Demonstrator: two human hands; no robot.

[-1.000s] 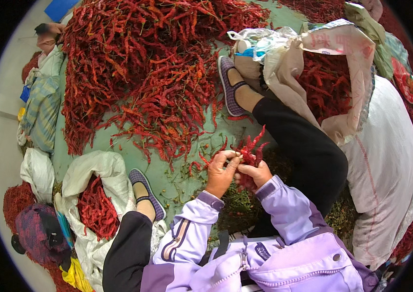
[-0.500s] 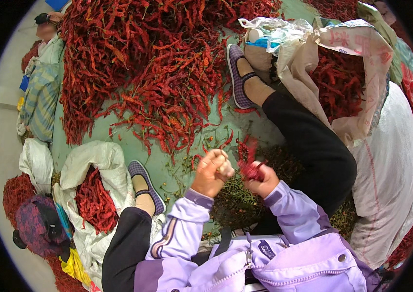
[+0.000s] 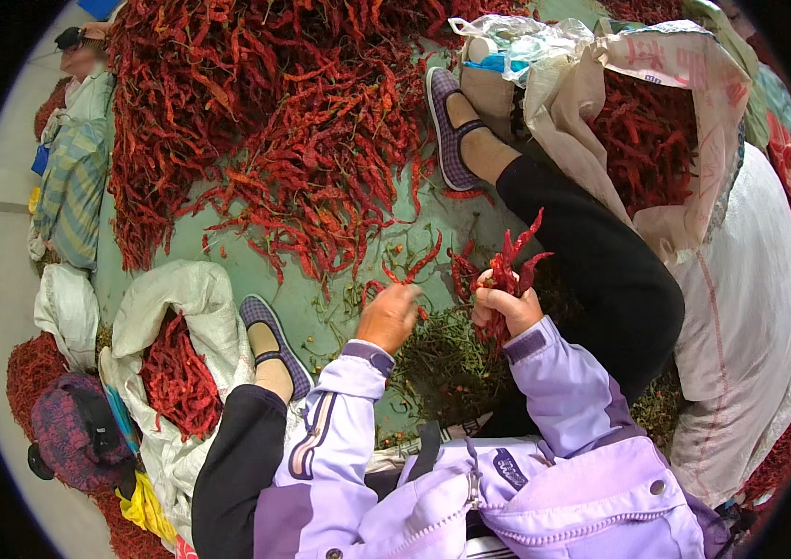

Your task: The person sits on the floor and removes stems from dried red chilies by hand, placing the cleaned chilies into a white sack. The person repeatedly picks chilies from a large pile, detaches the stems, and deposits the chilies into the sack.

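Observation:
My right hand (image 3: 504,306) is closed around a bunch of dried red chillies (image 3: 511,253), whose tips stick up above the fist while some hang below it. To its left, my left hand (image 3: 389,319) is low over the green sheet, back upward, close to a few loose red chillies (image 3: 407,275). Its fingertips are blurred and partly hidden, so whether they grip a chilli does not show. Beneath and between both hands lies a heap of green-brown stems (image 3: 442,359). Beyond them spreads a big pile of dried red chillies (image 3: 312,140).
An open white sack (image 3: 172,289) of red chillies stands at left by my left shoe (image 3: 274,349). Another open sack (image 3: 684,233) with chillies is beyond my right leg (image 3: 591,270). A full white sack (image 3: 740,345) leans at right. A patterned cap (image 3: 79,433) is at lower left.
My left hand has moved slightly left and down, away from the right hand, and turned back upward. The chillies in my right hand now point up and fan out.

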